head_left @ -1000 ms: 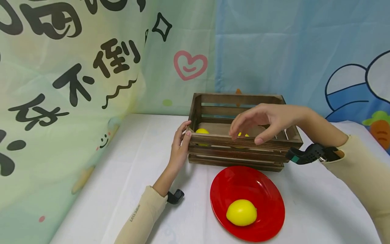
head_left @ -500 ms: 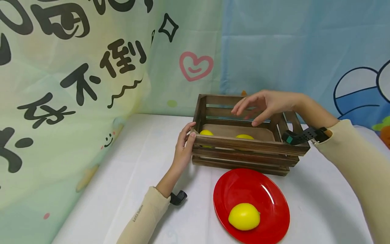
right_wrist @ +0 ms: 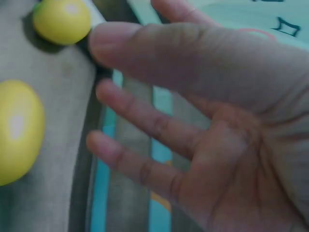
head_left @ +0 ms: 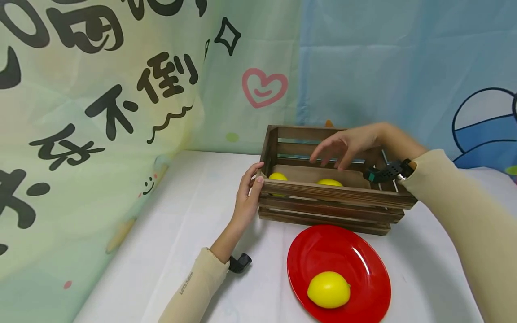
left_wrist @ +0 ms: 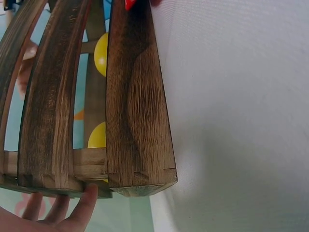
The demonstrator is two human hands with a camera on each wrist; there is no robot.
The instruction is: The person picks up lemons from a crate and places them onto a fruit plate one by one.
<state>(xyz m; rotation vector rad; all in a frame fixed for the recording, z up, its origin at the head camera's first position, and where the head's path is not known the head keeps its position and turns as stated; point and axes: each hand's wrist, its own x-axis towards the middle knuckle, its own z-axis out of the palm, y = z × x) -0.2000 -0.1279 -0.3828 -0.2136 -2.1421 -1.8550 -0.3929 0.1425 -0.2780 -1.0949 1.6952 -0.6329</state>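
Note:
A slatted wooden crate [head_left: 335, 193] stands on the white-covered table, tilted slightly in the head view. My left hand [head_left: 247, 199] holds its front left corner; in the left wrist view the fingertips [left_wrist: 87, 200] lie against the crate's end. Inside are two yellow lemons, one at the left [head_left: 278, 177] and another near the middle [head_left: 330, 182]. Over the crate hangs my right hand [head_left: 349, 143], fingers spread and loosely bent, with nothing in it. The right wrist view shows both lemons beyond the thumb [right_wrist: 145, 48]. A third lemon [head_left: 329, 290] rests on a red plate [head_left: 369, 291].
The plate sits just in front of the crate, on the near side. Behind and to the left hangs a printed cloth backdrop [head_left: 355, 58]. White tablecloth [head_left: 181, 202] spreads left of the crate and around the plate.
My right hand rose from the front rim toward the crate's back, then dipped slightly inside it. My left hand keeps its hold on the corner. The head view shifted a little.

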